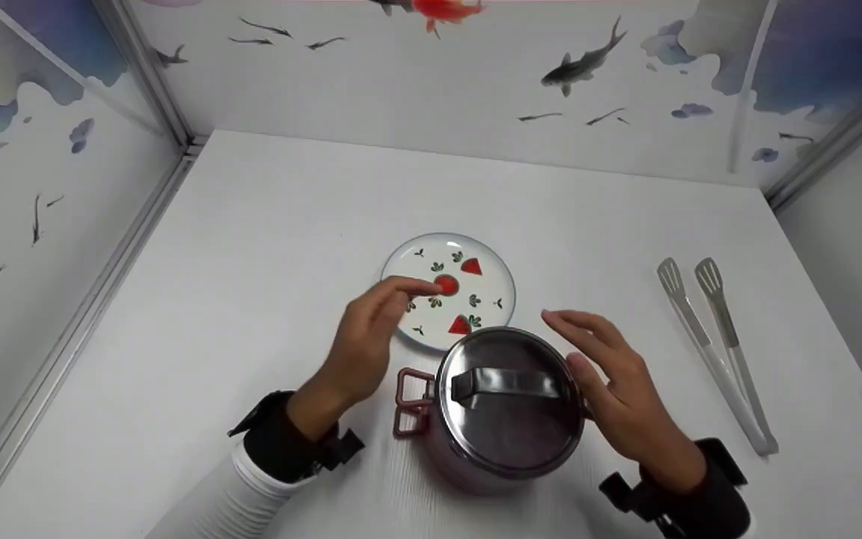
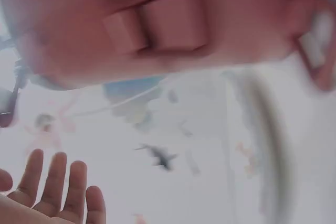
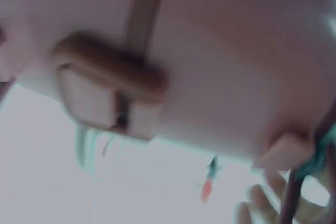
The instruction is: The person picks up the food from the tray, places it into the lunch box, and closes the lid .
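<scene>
A reddish-pink pot (image 1: 468, 475) stands at the near middle of the table, its shiny lid (image 1: 509, 442) on top with a dark bar handle. My left hand (image 1: 360, 344) hovers to the left of the pot, fingers extended over the plate's left part and holding nothing. On the pot's other side, my right hand (image 1: 622, 397) has its fingers extended; its thumb is near the lid rim, and whether it touches cannot be told. In the left wrist view, the pot wall (image 2: 247, 30) fills the top, with spread fingers (image 2: 55, 182) below. The right wrist view shows the pot wall (image 3: 220, 77) blurred.
Just behind the pot lies a white plate (image 1: 431, 251) with red fruit and leaf patterns, partly hidden by the left hand and pot. Metal tongs (image 1: 723, 367) with slotted ends lie to the right. Walls (image 1: 438, 105) painted with fish bound the table (image 1: 289, 217).
</scene>
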Demonstrator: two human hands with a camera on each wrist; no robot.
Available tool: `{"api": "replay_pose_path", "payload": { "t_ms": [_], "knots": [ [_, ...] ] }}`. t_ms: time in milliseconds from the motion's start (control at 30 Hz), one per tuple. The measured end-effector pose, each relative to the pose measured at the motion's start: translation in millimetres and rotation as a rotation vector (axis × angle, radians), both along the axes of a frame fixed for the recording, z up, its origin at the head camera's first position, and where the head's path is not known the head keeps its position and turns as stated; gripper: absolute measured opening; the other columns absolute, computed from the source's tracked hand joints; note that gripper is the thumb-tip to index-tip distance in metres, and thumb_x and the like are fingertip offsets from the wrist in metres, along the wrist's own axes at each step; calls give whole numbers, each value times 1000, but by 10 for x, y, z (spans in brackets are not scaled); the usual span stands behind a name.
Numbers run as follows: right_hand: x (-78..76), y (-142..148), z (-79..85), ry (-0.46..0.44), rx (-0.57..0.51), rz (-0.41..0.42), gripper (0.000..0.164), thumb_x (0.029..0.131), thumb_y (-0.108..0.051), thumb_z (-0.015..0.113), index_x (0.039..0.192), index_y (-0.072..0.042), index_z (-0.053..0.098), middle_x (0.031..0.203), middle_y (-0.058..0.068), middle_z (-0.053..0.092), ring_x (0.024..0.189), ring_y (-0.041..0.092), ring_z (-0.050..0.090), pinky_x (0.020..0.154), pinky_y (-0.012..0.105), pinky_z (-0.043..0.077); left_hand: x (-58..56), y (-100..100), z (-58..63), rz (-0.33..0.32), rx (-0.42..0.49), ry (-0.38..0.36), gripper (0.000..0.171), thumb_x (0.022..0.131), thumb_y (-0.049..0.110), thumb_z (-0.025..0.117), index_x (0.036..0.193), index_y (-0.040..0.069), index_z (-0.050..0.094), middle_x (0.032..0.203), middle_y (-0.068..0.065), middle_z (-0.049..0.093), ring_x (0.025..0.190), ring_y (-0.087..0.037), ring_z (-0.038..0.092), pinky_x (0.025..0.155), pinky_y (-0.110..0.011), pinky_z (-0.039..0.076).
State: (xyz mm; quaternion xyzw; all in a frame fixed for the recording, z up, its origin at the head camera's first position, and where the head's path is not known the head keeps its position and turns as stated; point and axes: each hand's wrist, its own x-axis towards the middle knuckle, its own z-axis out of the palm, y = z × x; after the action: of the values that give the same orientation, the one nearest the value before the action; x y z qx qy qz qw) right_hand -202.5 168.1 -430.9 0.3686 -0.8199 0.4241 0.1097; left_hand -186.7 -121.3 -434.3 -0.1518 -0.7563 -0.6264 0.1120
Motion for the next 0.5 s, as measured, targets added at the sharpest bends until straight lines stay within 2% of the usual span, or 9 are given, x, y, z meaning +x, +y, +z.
{"api": "replay_pose_path", "payload": {
  "t_ms": [100, 167, 233, 333, 400, 500],
  "knots": [
    [59, 84, -155, -219, -14, 19, 48, 105, -2, 40, 150, -17, 48, 147, 3, 51, 138, 7, 44, 110, 15, 33, 53, 159, 60, -136, -149, 16, 39, 105, 27, 38, 131, 14, 63, 133, 4, 63, 131, -10, 52, 113, -41, 39],
    [90, 70, -225, -354, -44, 39, 48, 107, -5, 34, 152, -18, 44, 152, 4, 47, 142, 5, 41, 112, 14, 30, 68, 260, 22, -203, -234, 6, 39, 105, 30, 40, 137, 17, 60, 138, 6, 59, 133, -8, 50, 114, -39, 38],
    [110, 21, -273, -452, -110, 51, 48, 108, -7, 30, 153, -18, 43, 155, 5, 45, 144, 5, 38, 114, 13, 28, 71, 322, -56, -240, -255, -13, 40, 106, 29, 42, 141, 18, 57, 141, 7, 57, 134, -8, 48, 116, -38, 37],
    [134, -71, -312, -544, -251, 46, 46, 109, -10, 29, 151, -17, 46, 155, 3, 46, 144, 7, 40, 113, 14, 29, 74, 358, -171, -244, -189, -51, 40, 105, 28, 42, 143, 23, 55, 141, 11, 56, 136, -8, 47, 117, -38, 35],
    [138, -128, -338, -554, -345, 65, 46, 108, -10, 30, 150, -12, 46, 153, 6, 48, 143, 10, 42, 114, 16, 31, 73, 368, -229, -246, -105, -62, 41, 104, 26, 42, 143, 23, 55, 141, 12, 57, 136, -10, 48, 117, -38, 34],
    [131, -191, -377, -549, -489, 146, 46, 107, -8, 28, 150, 0, 43, 152, 13, 48, 144, 15, 42, 116, 20, 31, 58, 391, -290, -246, 25, -46, 42, 101, 18, 43, 140, 20, 58, 142, 7, 58, 137, -14, 49, 117, -35, 35]
  ]
}}
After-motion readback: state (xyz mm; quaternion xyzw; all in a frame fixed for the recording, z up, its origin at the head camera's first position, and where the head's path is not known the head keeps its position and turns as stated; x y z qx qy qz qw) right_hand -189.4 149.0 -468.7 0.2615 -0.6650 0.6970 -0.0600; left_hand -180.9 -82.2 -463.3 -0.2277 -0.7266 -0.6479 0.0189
